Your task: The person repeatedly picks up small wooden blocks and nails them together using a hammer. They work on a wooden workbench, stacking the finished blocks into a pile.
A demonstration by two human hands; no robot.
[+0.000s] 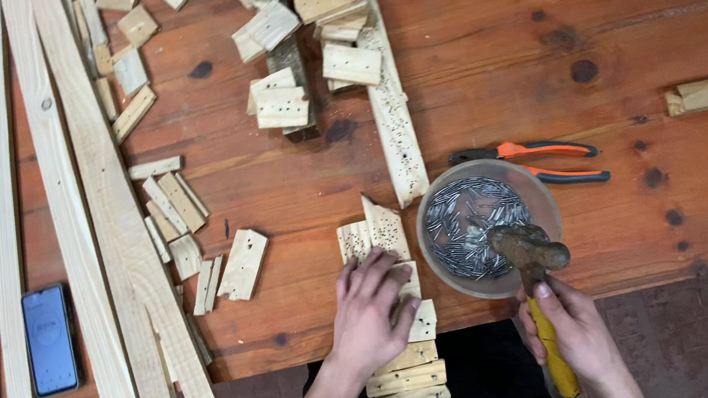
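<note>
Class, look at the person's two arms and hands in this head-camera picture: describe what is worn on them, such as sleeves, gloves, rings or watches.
Both hands are bare: the left hand and the right hand wear no gloves, and no rings show. The forearms are uncovered as far as the picture reaches, with no sleeve cuffs, watch or bracelet in view.
</note>
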